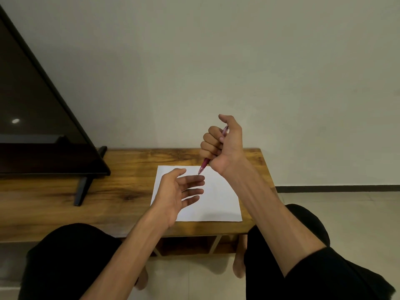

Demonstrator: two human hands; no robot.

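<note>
A blank white sheet of paper point(218, 200) lies flat on a low wooden table point(121, 182), near its right end. My right hand point(223, 144) is raised above the sheet's far edge and grips a red pen point(204, 165) in a fist, tip pointing down. The pen tip hovers right at the fingertips of my left hand point(179, 191). That left hand floats over the left half of the sheet with its palm turned up and fingers spread and relaxed, holding nothing.
A black flat-screen TV point(39, 118) on slim feet stands on the table's left part. A plain wall rises right behind the table. My knees in dark trousers and bare feet sit at the table's near edge, on a tiled floor point(346, 204).
</note>
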